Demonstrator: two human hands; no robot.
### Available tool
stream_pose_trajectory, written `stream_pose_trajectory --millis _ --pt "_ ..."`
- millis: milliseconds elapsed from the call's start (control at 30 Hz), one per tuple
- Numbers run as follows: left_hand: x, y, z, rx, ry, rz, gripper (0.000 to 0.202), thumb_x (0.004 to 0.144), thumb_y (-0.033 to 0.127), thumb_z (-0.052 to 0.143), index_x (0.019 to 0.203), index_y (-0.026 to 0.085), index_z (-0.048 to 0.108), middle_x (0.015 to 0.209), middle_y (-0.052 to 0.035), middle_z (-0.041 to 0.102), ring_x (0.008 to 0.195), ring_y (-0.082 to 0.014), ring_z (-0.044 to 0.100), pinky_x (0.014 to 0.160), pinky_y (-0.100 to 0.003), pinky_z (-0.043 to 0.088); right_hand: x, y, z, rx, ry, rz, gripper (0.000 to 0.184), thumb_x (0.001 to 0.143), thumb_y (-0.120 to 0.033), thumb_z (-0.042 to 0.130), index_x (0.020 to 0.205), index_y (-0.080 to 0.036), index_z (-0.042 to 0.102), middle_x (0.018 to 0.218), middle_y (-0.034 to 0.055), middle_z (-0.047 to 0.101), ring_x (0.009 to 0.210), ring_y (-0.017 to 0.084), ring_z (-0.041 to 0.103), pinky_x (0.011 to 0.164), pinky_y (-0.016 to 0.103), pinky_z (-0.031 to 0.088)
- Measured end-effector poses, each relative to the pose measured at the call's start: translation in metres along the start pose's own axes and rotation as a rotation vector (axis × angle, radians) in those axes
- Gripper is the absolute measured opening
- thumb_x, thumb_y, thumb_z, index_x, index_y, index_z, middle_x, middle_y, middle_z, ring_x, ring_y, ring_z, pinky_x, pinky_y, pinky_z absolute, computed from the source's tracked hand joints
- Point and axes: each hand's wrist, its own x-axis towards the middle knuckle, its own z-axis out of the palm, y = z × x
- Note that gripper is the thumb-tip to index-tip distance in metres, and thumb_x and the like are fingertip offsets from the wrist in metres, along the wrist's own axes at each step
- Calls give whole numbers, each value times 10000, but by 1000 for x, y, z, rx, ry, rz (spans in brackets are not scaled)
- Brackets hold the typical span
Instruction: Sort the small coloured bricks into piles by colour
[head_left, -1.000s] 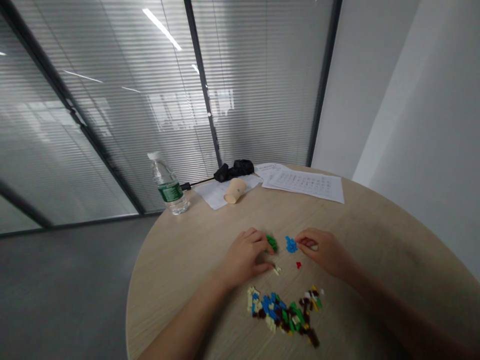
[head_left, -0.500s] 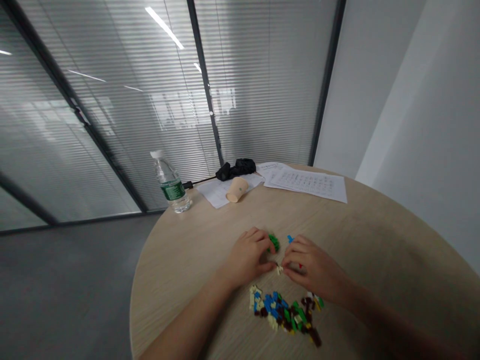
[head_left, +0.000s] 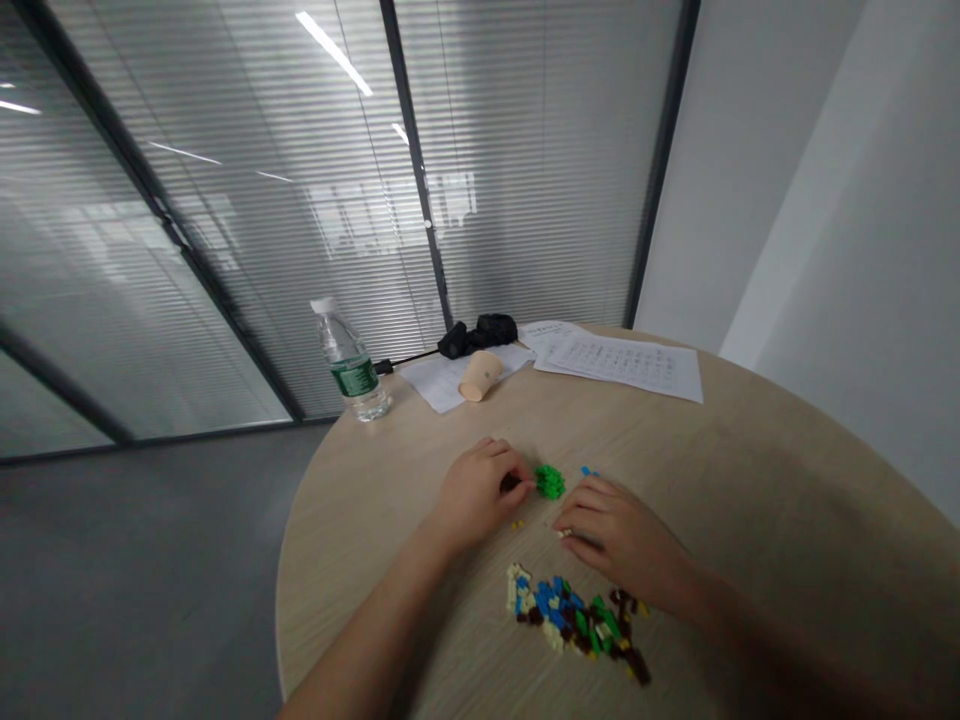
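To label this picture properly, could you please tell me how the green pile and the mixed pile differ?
The green pile is small and compact; the mixed pile is larger and spread out. The green pile shows one colour, the mixed pile several. Both lie on the table.

glass wall [head_left: 525, 130]: brightest bit, way beyond the left hand [head_left: 480, 495]; white glare streaks [head_left: 334, 52]
tabletop [head_left: 375, 500]: dimmer, greyish; soft shadow [head_left: 802, 480] right of the right hand [head_left: 619, 535]
right forearm [head_left: 757, 630]: murky, kinda smeared
bricks [head_left: 583, 618]: nearer than the right hand; bit mushy
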Motion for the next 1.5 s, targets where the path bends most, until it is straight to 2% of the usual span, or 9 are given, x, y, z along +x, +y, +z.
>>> stream_pose_trajectory --millis 133,267,367,633,1133,1233,1333,1433,1500 --pt "-1 -1 3 1 2 9 69 818 205 573 772 183 619 797 -14 585 825 -172 521 714 -273 410 -1 -9 -5 37 20 -24 74 815 -156 616 845 -187 676 862 46 663 890 195 545 866 368 413" --pt "0 2 9 0 -18 40 74 821 193 553 785 182 618 800 -18 595 835 -172 519 729 -272 410 -3 -24 -8 148 -123 -85 70 813 -174 631 831 -201 692 823 21 658 876 176 540 823 310 422" --pt "0 6 11 2 -26 46 75 822 190 547 788 183 614 807 -19 602 832 -170 518 731 -272 410 -4 -29 -8 170 -181 -70 92 802 -173 637 854 -209 703 840 24 656 884 179 541 820 307 420" --pt "1 10 10 13 -30 43 81 818 168 539 775 174 608 805 -19 608 818 -167 519 715 -268 407 -4 -27 -10 109 -182 -16 92 795 -142 626 810 -187 705 811 38 641 848 184 547 776 307 415" --pt "0 8 14 15 -26 68 105 823 170 520 764 181 606 789 -16 609 807 -164 523 719 -272 411 -3 -29 -9 133 -205 -34 58 771 -119 643 743 -170 642 783 24 643 833 181 545 767 295 410" --pt "0 7 15 16 -25 69 97 822 170 526 771 181 609 793 -17 612 815 -166 524 722 -270 413 -3 -31 -9 154 -165 -58 67 803 -146 624 742 -175 625 784 18 639 851 178 541 797 296 405" --pt "0 7 14 11 -10 72 92 824 178 531 775 178 609 795 -19 612 808 -166 525 717 -270 414 -3 -25 -11 173 -68 -46 80 830 -165 580 756 -180 606 785 24 641 836 173 554 781 284 419" --pt "0 7 13 11 -14 77 89 818 169 533 769 174 607 794 -21 613 806 -166 525 712 -269 413 -5 -2 -16 125 57 53 122 848 -184 505 773 -192 600 760 38 647 737 165 582 690 268 445" --pt "0 8 13 13 -29 70 85 813 164 533 772 175 607 801 -22 613 812 -168 527 715 -271 413 -7 21 -19 54 164 191 131 833 -211 493 771 -198 607 730 38 656 687 168 600 665 274 458"
